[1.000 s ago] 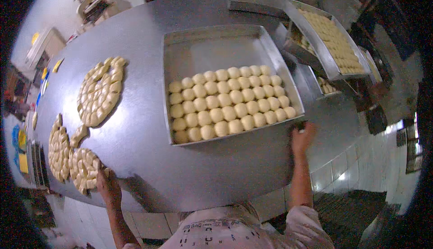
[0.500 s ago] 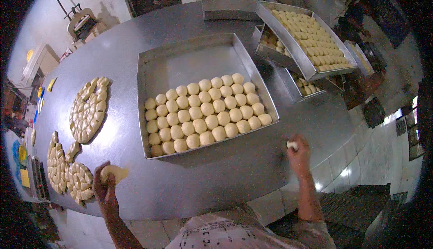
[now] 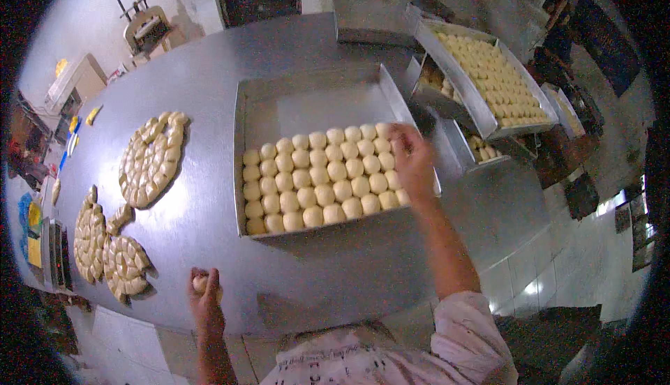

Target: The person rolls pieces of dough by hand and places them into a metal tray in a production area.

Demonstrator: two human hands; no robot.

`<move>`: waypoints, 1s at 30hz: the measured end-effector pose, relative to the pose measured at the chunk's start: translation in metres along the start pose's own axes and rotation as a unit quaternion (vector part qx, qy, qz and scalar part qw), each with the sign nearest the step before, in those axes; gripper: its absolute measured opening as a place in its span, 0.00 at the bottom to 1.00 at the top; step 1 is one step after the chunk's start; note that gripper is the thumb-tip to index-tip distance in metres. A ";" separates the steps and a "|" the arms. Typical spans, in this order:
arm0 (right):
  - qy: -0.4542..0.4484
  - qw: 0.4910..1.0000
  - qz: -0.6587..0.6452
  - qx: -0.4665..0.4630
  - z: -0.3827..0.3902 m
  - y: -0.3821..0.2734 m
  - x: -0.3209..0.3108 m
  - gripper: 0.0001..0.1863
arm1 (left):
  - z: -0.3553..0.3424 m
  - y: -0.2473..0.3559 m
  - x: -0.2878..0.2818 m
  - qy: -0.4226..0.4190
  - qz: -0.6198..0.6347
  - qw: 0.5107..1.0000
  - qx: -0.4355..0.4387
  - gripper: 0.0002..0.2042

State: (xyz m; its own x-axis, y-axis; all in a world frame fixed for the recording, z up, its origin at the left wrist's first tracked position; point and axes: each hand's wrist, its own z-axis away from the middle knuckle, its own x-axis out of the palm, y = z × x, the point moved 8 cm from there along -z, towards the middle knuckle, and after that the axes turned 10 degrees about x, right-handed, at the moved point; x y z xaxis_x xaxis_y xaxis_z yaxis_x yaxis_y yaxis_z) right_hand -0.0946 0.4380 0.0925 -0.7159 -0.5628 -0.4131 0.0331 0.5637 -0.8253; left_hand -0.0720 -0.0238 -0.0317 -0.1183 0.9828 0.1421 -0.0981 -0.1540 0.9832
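Observation:
My right hand [image 3: 414,162] reaches over the right wall of a metal tray [image 3: 307,78], fingers curled down at the right end of the far row of dough balls [image 3: 319,176]. The dough ball it carried is hidden behind those fingers. Rows of smooth, pale balls fill the near part of this tray. Low at the table's near edge, my left hand [image 3: 204,294] is closed around a small lump of dough [image 3: 201,284], partly covered by the fingers. Left of it lie flat rounds of cut dough pieces [image 3: 125,263] on the metal table [image 3: 202,231].
At the back right, a tilted tray of dough balls [image 3: 488,78] rests on other trays, including a lower one [image 3: 457,141]. A metal box-like tray [image 3: 373,19] stands at the far edge. Another cut dough round [image 3: 150,162] and a hand press [image 3: 145,29] are on the left.
My right hand has moved from the bare table, right of the tray, up to the far row's right end. My left hand has shifted right, away from the cut dough. The view has shifted slightly.

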 end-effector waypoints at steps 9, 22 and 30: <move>-0.363 0.854 -0.230 0.293 0.252 -0.032 0.088 0.19 | 0.045 0.014 0.056 -0.426 -0.035 0.897 -0.115 0.18; -0.041 0.904 0.424 0.028 0.236 0.069 0.013 0.23 | -0.057 0.062 -0.216 0.097 -0.683 0.668 0.280 0.23; 0.106 0.868 0.486 -0.005 0.167 0.129 -0.024 0.22 | -0.076 0.070 -0.217 0.111 -0.754 0.605 0.231 0.17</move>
State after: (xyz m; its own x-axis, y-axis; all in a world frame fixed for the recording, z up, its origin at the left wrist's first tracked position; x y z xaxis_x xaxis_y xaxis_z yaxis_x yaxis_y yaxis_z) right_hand 0.0436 0.4234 -0.0687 -0.4665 0.3045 -0.8305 0.6870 0.7161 -0.1234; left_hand -0.1279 -0.2559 -0.0025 -0.3732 -0.0751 -0.9247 0.0215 0.9957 -0.0896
